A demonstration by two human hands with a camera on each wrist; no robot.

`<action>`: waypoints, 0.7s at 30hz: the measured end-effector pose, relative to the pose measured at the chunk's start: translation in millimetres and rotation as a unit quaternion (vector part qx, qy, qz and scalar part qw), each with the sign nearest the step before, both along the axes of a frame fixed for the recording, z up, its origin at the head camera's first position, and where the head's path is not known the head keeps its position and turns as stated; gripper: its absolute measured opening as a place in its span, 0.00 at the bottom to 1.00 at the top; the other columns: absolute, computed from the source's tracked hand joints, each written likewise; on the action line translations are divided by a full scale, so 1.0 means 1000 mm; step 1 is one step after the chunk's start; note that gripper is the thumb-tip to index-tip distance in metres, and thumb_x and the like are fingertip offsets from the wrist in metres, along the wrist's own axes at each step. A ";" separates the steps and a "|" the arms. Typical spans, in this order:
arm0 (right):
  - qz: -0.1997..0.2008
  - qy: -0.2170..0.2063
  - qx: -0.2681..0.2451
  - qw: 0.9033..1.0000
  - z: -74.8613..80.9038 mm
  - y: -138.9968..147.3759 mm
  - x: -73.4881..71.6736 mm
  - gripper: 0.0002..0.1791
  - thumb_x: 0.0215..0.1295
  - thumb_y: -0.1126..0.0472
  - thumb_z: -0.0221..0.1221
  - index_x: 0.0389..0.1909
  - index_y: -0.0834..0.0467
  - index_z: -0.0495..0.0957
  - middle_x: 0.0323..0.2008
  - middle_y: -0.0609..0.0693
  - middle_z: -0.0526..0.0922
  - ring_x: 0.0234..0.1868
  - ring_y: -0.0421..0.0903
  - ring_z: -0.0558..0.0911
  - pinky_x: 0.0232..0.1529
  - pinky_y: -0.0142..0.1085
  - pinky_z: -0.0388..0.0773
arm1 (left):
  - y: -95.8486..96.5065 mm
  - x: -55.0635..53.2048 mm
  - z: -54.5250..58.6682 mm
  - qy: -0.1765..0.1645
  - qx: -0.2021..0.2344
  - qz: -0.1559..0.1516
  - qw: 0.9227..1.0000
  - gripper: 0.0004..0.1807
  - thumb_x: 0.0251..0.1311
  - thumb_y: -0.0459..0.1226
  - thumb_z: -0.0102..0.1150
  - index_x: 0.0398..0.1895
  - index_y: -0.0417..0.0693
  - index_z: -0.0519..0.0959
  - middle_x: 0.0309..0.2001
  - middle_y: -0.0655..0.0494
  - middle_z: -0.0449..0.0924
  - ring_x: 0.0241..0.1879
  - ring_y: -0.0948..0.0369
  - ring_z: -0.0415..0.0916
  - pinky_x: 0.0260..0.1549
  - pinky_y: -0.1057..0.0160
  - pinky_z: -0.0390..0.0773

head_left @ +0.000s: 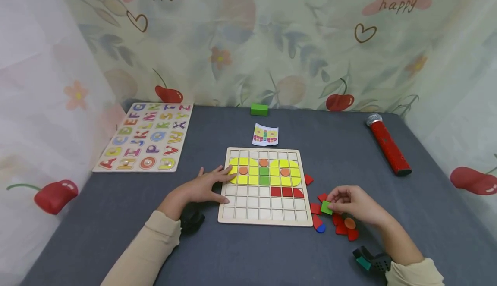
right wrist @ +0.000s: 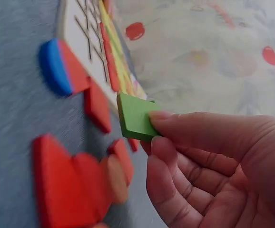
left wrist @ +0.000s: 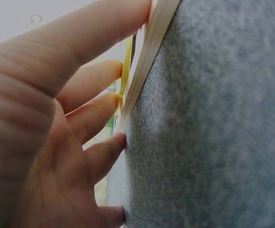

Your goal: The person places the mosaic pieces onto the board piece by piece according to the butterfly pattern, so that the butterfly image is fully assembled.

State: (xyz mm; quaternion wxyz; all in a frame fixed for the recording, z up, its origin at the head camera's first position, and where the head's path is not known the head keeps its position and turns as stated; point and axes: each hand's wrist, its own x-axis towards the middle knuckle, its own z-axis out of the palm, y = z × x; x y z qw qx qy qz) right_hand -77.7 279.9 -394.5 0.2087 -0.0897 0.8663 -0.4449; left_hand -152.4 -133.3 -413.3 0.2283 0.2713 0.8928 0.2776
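Note:
A wooden grid board (head_left: 245, 213) lies on the dark table, holding yellow, orange, green and red tiles in some cells. My left hand (head_left: 206, 186) rests at the board's left edge, its fingers spread; in the left wrist view the thumb and fingertips touch the rim and yellow tiles. Between thumb and fingers, my right hand (head_left: 355, 204) pinches a green square tile (right wrist: 137, 116) just right of the board. Below it lie loose red tiles (head_left: 341, 230), an orange round tile (head_left: 350, 223) and a blue piece (head_left: 320, 228).
Behind the board lie a small pattern card (head_left: 265, 134) and a green block (head_left: 259, 109). An alphabet puzzle board (head_left: 147, 139) lies at the back left, a red microphone (head_left: 388, 146) at the back right. Printed cloth (head_left: 272, 40) hangs behind the table.

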 end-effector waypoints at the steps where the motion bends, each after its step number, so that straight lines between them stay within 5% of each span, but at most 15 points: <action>1: 0.004 0.006 -0.002 1.000 0.001 -0.002 -0.002 0.16 0.59 0.58 0.62 0.40 0.67 0.76 0.29 0.55 0.79 0.26 0.43 0.78 0.30 0.33 0.79 | 0.000 0.000 0.000 0.000 0.001 -0.001 1.000 0.43 0.49 0.48 0.68 0.70 0.55 0.60 0.74 0.55 0.47 0.74 0.50 0.34 0.63 0.33 0.25; 21: 0.050 0.025 -0.022 0.998 0.006 -0.074 -0.062 0.11 0.59 0.61 0.62 0.38 0.65 0.78 0.32 0.53 0.81 0.30 0.45 0.77 0.35 0.34 0.78 | -0.001 -0.003 0.000 0.004 0.001 -0.007 1.000 0.44 0.48 0.49 0.68 0.69 0.55 0.60 0.74 0.54 0.48 0.74 0.49 0.35 0.62 0.31 0.26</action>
